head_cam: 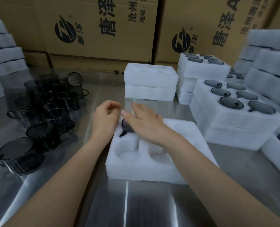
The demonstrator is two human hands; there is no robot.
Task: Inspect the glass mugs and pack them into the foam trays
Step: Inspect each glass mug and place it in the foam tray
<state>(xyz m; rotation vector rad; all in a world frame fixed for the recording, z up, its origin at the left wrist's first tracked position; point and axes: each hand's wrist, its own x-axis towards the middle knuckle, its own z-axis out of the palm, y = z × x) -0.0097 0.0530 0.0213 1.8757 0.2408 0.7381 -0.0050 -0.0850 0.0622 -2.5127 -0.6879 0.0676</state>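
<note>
Mugs (44,138) left of foam tray (144,172); filled trays (242,123) right

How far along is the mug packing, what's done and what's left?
Done: filled foam trays stand stacked on the right. In hand: the front tray holds one mug in its far-left pocket, the right hand flat over it, the left hand empty beside it. Left: that tray's two near pockets are empty, and loose mugs wait on the left of the table.

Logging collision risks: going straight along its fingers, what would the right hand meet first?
Likely the near-left corner of the stacked empty foam trays; the right hand might pass just left of it, depth unclear.
</note>
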